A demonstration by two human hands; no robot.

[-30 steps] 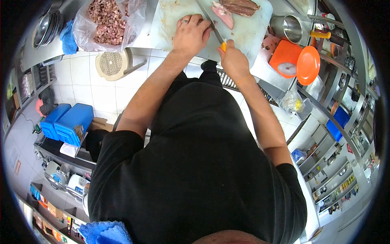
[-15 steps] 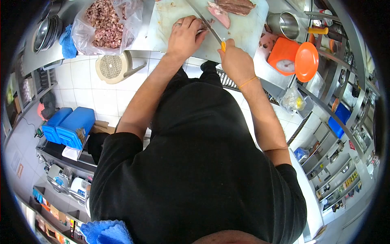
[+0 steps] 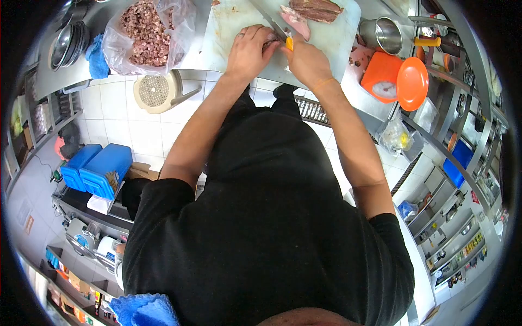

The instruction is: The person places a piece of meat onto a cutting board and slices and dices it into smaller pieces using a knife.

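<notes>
My right hand (image 3: 308, 62) is wrapped round the yellow handle of a knife (image 3: 270, 20), whose blade points up and left over a white cutting board (image 3: 223, 32). On the board my left hand (image 3: 249, 51) presses a small dark piece of meat with its fingers, right beside the blade; most of that piece is hidden. Farther back on the board lie a pale pink piece of meat (image 3: 295, 23) and a larger dark red piece (image 3: 317, 10). A clear plastic bag (image 3: 184, 32) of diced meat (image 3: 147, 33) stands left of the board.
Right of the board are a metal pot (image 3: 381, 35), an orange scale (image 3: 379, 76) and an orange plate (image 3: 412, 84). At the left lie a blue cloth (image 3: 98, 58) and stacked bowls (image 3: 69, 44). A beige stool (image 3: 157, 93) stands below the counter.
My right hand has drawn the knife handle up and left, closer to my left hand. My left hand stays by the small piece of meat. The view has shifted slightly.
</notes>
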